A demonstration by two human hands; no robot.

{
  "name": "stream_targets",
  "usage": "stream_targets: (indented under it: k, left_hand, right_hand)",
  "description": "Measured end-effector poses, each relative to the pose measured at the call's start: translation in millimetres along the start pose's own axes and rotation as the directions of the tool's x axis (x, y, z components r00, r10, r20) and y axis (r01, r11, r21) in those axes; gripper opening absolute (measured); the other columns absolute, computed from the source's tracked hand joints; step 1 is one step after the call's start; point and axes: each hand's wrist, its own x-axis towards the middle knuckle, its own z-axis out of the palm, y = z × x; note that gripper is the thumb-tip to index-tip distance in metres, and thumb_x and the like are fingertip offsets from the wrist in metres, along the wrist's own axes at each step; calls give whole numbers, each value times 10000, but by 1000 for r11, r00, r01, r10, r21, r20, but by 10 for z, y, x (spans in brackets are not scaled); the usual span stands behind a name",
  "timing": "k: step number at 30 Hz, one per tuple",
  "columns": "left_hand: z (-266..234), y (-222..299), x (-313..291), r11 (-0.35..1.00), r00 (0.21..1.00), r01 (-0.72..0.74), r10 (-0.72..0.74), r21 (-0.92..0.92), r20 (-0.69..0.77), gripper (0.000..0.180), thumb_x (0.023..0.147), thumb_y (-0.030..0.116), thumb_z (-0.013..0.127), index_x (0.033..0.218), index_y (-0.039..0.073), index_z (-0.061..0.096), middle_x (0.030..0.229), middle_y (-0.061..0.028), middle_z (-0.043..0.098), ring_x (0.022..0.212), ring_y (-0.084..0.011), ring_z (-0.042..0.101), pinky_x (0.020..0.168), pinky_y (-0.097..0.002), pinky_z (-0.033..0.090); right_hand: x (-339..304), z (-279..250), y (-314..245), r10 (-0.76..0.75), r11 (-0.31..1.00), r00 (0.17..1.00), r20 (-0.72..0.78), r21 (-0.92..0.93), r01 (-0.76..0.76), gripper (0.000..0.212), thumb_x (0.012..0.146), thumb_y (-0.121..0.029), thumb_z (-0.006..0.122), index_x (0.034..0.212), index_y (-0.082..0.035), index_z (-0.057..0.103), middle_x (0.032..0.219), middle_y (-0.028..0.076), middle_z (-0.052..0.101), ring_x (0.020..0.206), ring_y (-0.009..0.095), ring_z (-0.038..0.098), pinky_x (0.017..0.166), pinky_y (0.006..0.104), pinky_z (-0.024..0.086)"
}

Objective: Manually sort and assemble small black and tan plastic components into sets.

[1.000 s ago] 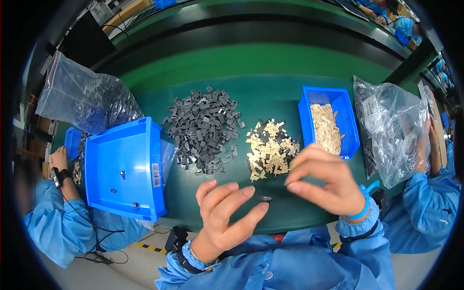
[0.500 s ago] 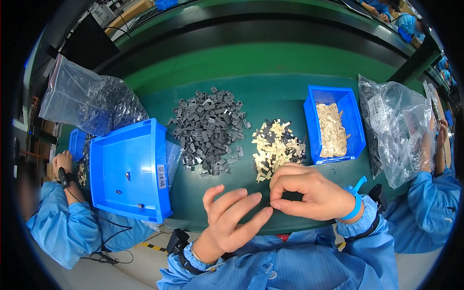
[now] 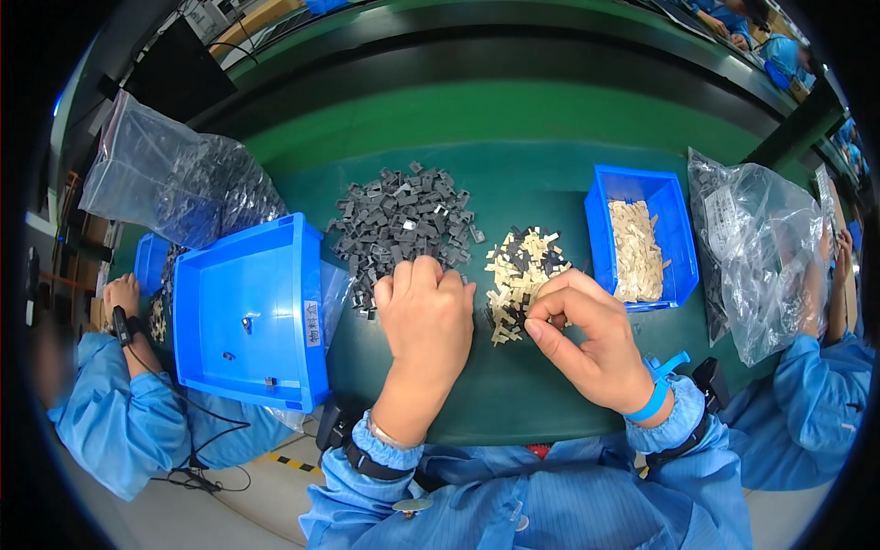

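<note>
My left hand (image 3: 426, 321) is over the near edge of a heap of small dark grey plastic clips (image 3: 399, 215). Its fingers curl down and away, so their tips and anything in them are hidden. My right hand (image 3: 596, 344) is just right of a pile of small cream and black flat pieces (image 3: 513, 275), thumb and forefinger pinched together. Whatever lies in that pinch is too small to make out. A blue band circles my right wrist.
To the left stands a large blue bin (image 3: 247, 284) with a few small parts inside, beside a clear bag (image 3: 183, 183) of grey parts. At the right are a blue box (image 3: 683, 275) of cream pieces and another clear bag (image 3: 770, 247). Co-workers sit on both sides.
My left hand has moved forward and turned over from open, palm-up fingers to curled ones at the grey heap. The right hand stays pinched, slightly farther right.
</note>
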Motion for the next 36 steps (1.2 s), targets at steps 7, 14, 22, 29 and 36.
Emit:
stream_targets:
  k: [7,14,22,29,36]
  left_hand:
    - [65,28,-14,998,1000,-19,20,52,-20,133,672,116,680,773,40,638,788,-56,553,776,-221,520,692,-346,358]
    - [-196,204,-276,910,969,-167,81,-379,-233,245,616,-65,678,833,12,596,780,-116,630,669,-271,630,586,-320,509]
    - [-356,263,-433,771,972,-163,17,-616,-235,229,617,-51,715,811,-1,603,746,-130,628,641,-236,624,567,-282,501]
    - [-370,311,-578,521,974,124,-228,-845,2,224,690,-50,682,903,-31,615,837,-137,645,686,-210,642,610,-273,519]
    - [-423,316,-603,-580,841,363,-133,-730,524,286,827,-49,547,1113,-47,549,1032,-203,598,878,-230,620,775,-330,524]
  right_hand:
    - [-15,4,8,-15,1000,1000,-19,19,16,75,768,-3,611,818,16,558,823,92,531,669,171,535,594,274,441]
    - [-81,142,79,58,963,992,-110,269,-26,304,716,-31,694,980,15,550,880,95,596,727,143,589,651,253,474]
    - [-167,205,27,132,875,991,5,469,-119,296,742,7,666,1007,31,536,851,70,614,775,117,590,705,257,480]
    - [-201,235,-29,192,757,981,22,633,-162,270,737,3,673,976,19,547,838,69,616,785,132,598,703,264,482]
    - [-186,225,7,-95,951,991,-93,286,118,244,703,-26,699,911,-9,574,832,96,628,758,194,618,664,284,486]
